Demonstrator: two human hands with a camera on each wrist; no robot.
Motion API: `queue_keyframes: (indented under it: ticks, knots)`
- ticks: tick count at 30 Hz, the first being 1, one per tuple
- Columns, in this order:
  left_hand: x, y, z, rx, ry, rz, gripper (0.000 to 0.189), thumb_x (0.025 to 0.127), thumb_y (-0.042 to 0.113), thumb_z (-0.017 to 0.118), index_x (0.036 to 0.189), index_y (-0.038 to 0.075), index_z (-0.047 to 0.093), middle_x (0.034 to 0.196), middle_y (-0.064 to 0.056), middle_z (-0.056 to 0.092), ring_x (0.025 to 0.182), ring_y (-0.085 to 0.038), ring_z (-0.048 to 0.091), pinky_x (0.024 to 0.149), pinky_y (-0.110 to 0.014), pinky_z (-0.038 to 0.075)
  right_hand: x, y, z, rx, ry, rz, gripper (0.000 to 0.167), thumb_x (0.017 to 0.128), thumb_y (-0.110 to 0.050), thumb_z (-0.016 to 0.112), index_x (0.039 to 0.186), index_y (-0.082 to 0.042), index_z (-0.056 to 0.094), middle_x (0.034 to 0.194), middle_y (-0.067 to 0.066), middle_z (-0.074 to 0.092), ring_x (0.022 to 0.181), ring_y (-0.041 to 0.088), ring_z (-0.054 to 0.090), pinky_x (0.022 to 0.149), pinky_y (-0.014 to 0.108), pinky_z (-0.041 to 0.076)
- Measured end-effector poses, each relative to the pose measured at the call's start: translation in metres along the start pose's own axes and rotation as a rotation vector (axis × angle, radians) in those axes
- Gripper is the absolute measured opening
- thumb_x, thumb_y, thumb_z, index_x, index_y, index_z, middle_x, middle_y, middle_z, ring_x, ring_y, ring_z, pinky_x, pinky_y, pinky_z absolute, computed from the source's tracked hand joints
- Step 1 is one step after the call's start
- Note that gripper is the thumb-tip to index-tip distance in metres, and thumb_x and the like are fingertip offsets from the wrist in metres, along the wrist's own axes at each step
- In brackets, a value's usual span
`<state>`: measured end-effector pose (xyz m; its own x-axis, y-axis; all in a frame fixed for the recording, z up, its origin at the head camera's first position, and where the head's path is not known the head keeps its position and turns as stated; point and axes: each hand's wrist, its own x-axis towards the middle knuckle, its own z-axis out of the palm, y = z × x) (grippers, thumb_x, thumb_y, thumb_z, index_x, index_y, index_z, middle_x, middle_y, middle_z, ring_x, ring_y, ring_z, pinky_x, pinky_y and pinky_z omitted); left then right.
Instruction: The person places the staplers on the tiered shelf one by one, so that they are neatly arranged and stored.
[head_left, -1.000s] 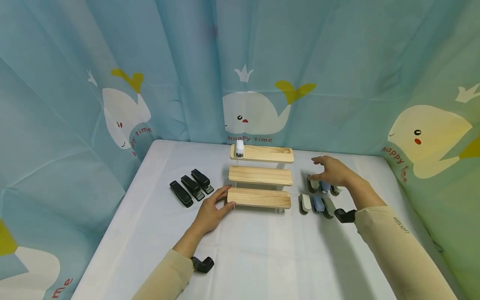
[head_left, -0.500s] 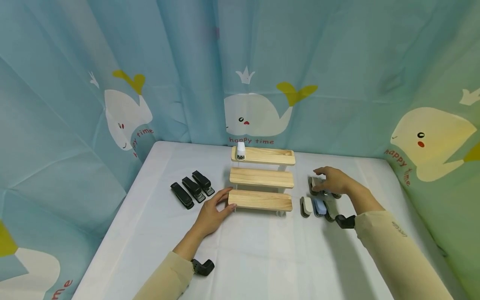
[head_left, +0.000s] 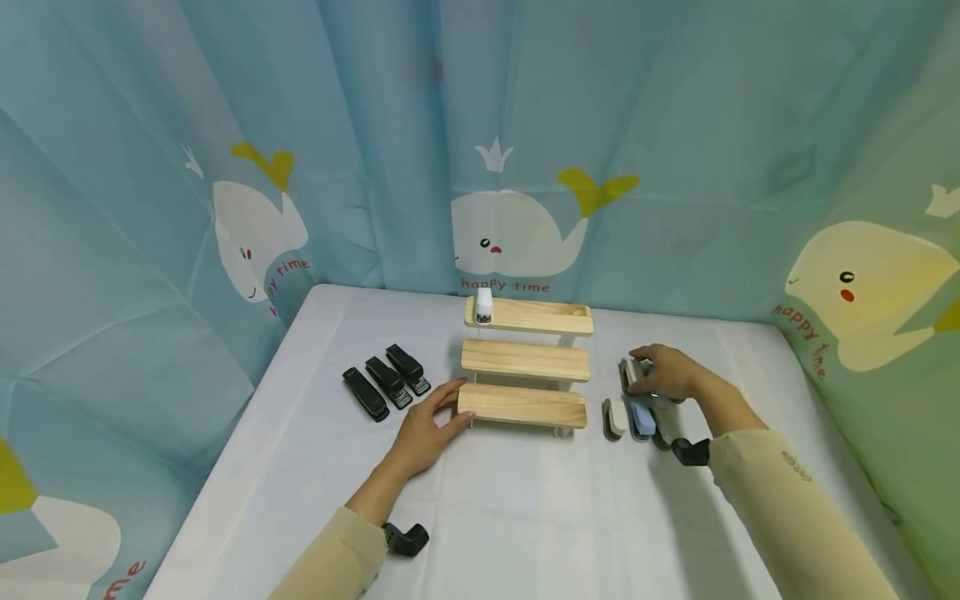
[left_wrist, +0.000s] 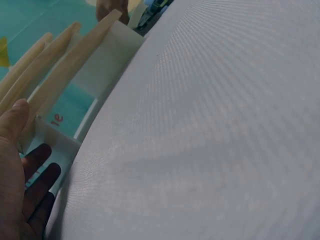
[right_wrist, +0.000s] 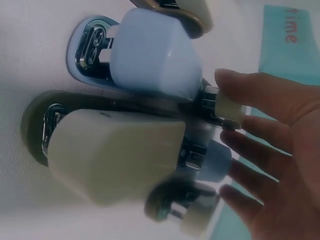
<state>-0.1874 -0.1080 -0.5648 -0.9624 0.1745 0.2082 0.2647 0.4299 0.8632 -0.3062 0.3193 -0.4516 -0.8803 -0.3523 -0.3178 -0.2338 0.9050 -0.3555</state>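
Blue curtain (head_left: 397,167) behind; right of centre, the right hand (head_left: 670,372) pinches a pale stapler (head_left: 632,372), where crowding could upset the blue stapler (right_wrist: 214,160). Centre: the left hand (head_left: 423,431) grips the wooden rack (head_left: 525,406); tugging might shift it.

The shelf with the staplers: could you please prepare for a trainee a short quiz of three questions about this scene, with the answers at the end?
1. Multiple choice. What stands on the top board of the shelf?
A) a blue stapler
B) a white stapler
C) a green stapler

2. True or false? The left hand is at the left end of the lowest board.

3. Count. How many black staplers lie on the table to the left of the shelf?

Key
1: B
2: True
3: Three
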Motion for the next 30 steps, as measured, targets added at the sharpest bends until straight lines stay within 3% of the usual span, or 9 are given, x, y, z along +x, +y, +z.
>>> queue_keyframes:
  ticks: [15, 22, 30]
  knots:
    - [0.0, -0.0007, -0.0007, 0.006, -0.001, 0.0, 0.066, 0.095, 0.048, 0.072, 0.154, 0.029, 0.049, 0.137, 0.006, 0.07, 0.142, -0.021, 0.055, 0.12, -0.054, 0.039, 0.0049, 0.0019, 0.0058, 0.008, -0.015, 0.023, 0.078, 0.087, -0.027, 0.082, 0.145, 0.012, 0.049, 0.144, 0.039, 0.05, 0.116, 0.045, 0.06, 0.095, 0.061, 0.051]
    - [0.0, -0.0003, 0.0013, 0.012, 0.007, -0.005, 0.066, 0.096, 0.046, 0.073, 0.154, 0.028, 0.049, 0.136, 0.006, 0.07, 0.142, -0.021, 0.054, 0.12, -0.054, 0.039, 0.006, 0.0067, 0.0076, 0.035, -0.014, 0.024, 0.075, 0.087, -0.027, 0.082, 0.143, 0.011, 0.05, 0.136, 0.036, 0.056, 0.103, 0.035, 0.062, 0.083, 0.048, 0.055]
    - [0.0005, -0.0004, -0.0002, 0.012, -0.001, -0.014, 0.065, 0.096, 0.046, 0.072, 0.154, 0.029, 0.048, 0.137, 0.005, 0.07, 0.141, -0.021, 0.055, 0.12, -0.054, 0.039, 0.0088, 0.0065, 0.0109, 0.028, 0.011, 0.014, 0.074, 0.086, -0.029, 0.084, 0.141, 0.01, 0.052, 0.136, 0.035, 0.057, 0.107, 0.038, 0.062, 0.089, 0.054, 0.054]
